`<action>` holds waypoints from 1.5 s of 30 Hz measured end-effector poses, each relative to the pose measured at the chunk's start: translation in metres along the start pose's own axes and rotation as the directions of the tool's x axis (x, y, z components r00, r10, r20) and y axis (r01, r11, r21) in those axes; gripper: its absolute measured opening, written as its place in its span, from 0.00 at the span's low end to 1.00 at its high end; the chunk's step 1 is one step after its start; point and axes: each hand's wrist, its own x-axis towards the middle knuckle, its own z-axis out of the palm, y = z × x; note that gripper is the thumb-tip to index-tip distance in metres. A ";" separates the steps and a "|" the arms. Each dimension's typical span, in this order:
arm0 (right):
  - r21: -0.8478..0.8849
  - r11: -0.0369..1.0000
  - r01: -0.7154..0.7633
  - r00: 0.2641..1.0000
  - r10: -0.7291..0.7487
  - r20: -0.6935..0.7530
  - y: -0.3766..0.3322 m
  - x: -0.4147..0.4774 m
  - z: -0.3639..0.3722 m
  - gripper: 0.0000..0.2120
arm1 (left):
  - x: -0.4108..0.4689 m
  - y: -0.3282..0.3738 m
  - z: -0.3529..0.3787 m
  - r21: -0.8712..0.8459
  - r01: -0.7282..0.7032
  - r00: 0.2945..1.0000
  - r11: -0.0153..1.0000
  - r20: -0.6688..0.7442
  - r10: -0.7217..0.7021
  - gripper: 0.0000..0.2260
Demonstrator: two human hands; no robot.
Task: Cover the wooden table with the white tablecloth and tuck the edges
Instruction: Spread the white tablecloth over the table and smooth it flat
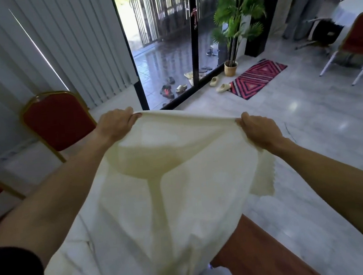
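Both arms extended forward. Left hand [115,123] and right hand [257,130] each hold a closed grip on the cloth [159,195] edge, raised and billowing above the desk [260,256].

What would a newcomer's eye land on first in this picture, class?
The white tablecloth fills the centre, held up and stretched between the left hand and right hand. A corner of the wooden table shows bare at lower right. A red chair stands at left.
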 end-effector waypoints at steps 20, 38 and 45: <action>0.129 0.991 -0.041 0.765 -0.052 0.641 0.034 0.021 0.203 0.07 | -0.142 0.127 0.147 -0.081 0.443 0.803 0.893 0.477 -0.356 0.28; 0.378 0.862 0.336 0.586 -0.506 0.633 0.015 0.145 0.207 0.37 | -0.118 0.223 0.121 0.027 0.776 0.516 0.630 0.548 -0.658 0.52; 0.437 0.744 0.506 0.477 -0.663 0.577 -0.044 0.168 0.206 0.38 | -0.126 0.227 0.125 0.059 0.845 0.419 0.531 0.544 -0.727 0.42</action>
